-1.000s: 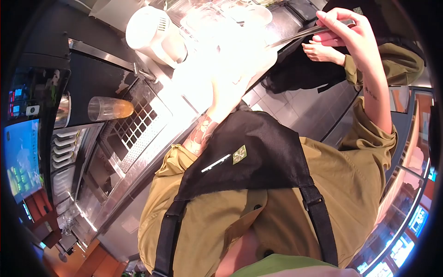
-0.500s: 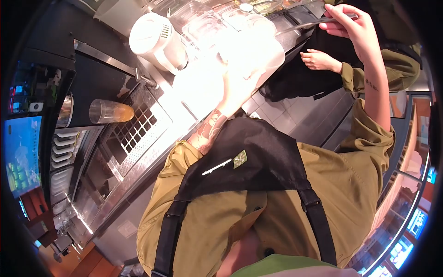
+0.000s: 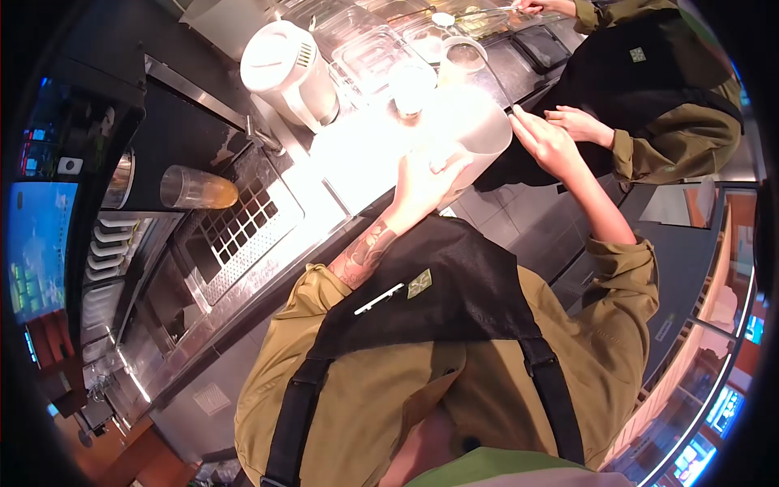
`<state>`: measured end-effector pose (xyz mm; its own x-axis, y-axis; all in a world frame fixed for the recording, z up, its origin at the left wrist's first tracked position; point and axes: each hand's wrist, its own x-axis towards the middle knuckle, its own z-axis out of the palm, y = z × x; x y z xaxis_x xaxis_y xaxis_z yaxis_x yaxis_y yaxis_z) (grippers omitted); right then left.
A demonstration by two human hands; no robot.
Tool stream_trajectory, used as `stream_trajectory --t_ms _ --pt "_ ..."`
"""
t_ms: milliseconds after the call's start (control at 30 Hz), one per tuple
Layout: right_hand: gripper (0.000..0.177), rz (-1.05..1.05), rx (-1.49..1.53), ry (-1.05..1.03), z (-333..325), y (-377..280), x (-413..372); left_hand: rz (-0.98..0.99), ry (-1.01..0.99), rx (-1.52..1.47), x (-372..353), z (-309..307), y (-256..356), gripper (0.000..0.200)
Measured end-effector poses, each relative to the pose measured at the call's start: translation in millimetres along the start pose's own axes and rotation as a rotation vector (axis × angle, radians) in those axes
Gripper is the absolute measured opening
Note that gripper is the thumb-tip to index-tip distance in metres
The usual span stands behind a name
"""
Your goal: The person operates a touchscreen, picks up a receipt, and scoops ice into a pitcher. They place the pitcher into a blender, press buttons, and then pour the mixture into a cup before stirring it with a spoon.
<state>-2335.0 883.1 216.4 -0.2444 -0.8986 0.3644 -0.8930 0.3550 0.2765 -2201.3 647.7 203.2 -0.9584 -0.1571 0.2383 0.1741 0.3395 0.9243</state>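
Note:
My left hand (image 3: 426, 185) is closed at the near side of a large pale pitcher (image 3: 485, 134), thumb up near its rim; glare washes out the grip. My right hand (image 3: 545, 144) is at the pitcher's right rim, fingers closed together. A long thin utensil (image 3: 497, 79) runs up from its fingertips toward a clear cup (image 3: 462, 58); its working end cannot be made out. Bright light bleaches the counter around the pitcher. A small white round container (image 3: 412, 88) stands behind it.
A white lidded jug (image 3: 290, 69) stands at the back left, beside clear plastic tubs (image 3: 373, 53). To the left are a sink grate (image 3: 243, 219) and a tilted clear cup (image 3: 199, 188) with orange contents. A co-worker's hand (image 3: 580, 126) is close to my right hand.
My right hand has come down and left from high up, to the pitcher's rim, and the utensil has swung steeper. My left hand stays by the pitcher. The co-worker's other hand now shows above.

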Motion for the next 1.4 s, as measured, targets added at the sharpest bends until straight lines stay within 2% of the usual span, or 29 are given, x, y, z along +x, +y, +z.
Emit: stream_trajectory --t_ms 100,233,300,333,367,400,433,500,600,667,767,867,900,967,1033,1067,1100,1133,1167,1200,1233,1267,1300,1333,1367,1400 --pt "0.037 0.031 -0.032 0.06 3 -1 -5 -0.016 0.03 -0.108 -3 1 -3 0.012" --pt "0.034 0.126 0.007 0.133 -3 4 -7 -0.01 0.009 -0.086 -4 -1 -7 0.012" --pt "0.031 0.189 0.139 0.295 -27 10 6 -0.002 0.01 -0.099 -4 -3 -2 0.013" --pt "0.026 0.331 0.236 0.386 -49 1 8 0.007 0.027 -0.128 -5 -1 -6 0.013" --pt "0.02 0.578 0.468 0.478 -63 -4 9 0.016 0.046 -0.156 -6 2 -13 0.013" --pt "0.015 0.654 0.601 0.56 -95 -13 20 0.025 0.064 -0.184 -6 4 -17 0.013" --pt "0.013 0.756 0.751 0.556 -123 -19 26 0.016 0.038 -0.158 -8 3 -16 0.013" --pt "0.012 0.753 0.763 0.432 -158 -23 28 -0.005 -0.017 -0.106 -16 -1 -12 0.015" --pt "0.015 0.683 0.789 0.156 -166 -33 37 0.0 -0.037 -0.006 -23 -5 -12 0.019" --pt "0.011 0.524 0.805 0.103 -140 -36 47 -0.044 -0.068 -0.039 -27 -9 -12 0.02" --pt "0.011 0.525 0.874 0.017 -95 -55 63 -0.09 -0.104 -0.06 -35 -19 -11 0.022" --pt "0.014 0.418 0.641 -0.063 -76 -76 85 -0.125 -0.075 -0.124 -41 -35 1 0.023" --pt "0.02 0.412 0.587 -0.131 -77 -80 88 -0.135 -0.054 -0.155 -43 -41 5 0.023" --pt "0.026 0.355 0.59 0.199 -76 -88 93 -0.204 -0.041 -0.206 -47 -59 11 0.018" --pt "0.023 0.505 0.619 0.42 -82 -91 89 -0.297 -0.029 -0.231 -46 -83 24 0.015" --pt "0.017 0.584 0.667 0.613 -68 -91 77 -0.22 0.048 -0.288 -42 -89 27 0.013" --pt "0.007 0.783 0.847 0.919 -54 -105 77 -0.203 0.064 -0.302 -35 -100 36 0.012" --pt "0.009 0.834 0.956 1.065 -34 -110 67 -0.185 0.084 -0.317 -27 -114 53 0.011" --pt "0.016 0.961 0.924 1.005 -17 -122 66 -0.167 0.106 -0.331 -19 -127 69 0.01" --pt "0.013 1.064 0.987 0.834 0 -137 68 -0.096 0.127 -0.331 -8 -140 81 0.01" --pt "0.008 1.17 1.245 0.751 26 -157 78 -0.025 0.144 -0.33 6 -153 92 0.01" --pt "0.005 1.092 1.098 0.543 45 -175 88 0.05 0.181 -0.266 21 -166 105 0.013" --pt "0.015 1.073 1.153 0.253 85 -195 88 0.124 0.211 -0.202 39 -178 118 0.015" --pt "0.029 0.781 0.974 -0.051 84 -201 105 0.197 0.268 -0.231 57 -187 130 0.017" --pt "0.045 0.668 1.032 -0.1 96 -215 121 0.27 0.321 -0.262 78 -194 140 0.019" --pt "0.044 0.4 0.772 0.158 124 -225 133 0.423 0.254 -0.305 101 -204 148 0.027"
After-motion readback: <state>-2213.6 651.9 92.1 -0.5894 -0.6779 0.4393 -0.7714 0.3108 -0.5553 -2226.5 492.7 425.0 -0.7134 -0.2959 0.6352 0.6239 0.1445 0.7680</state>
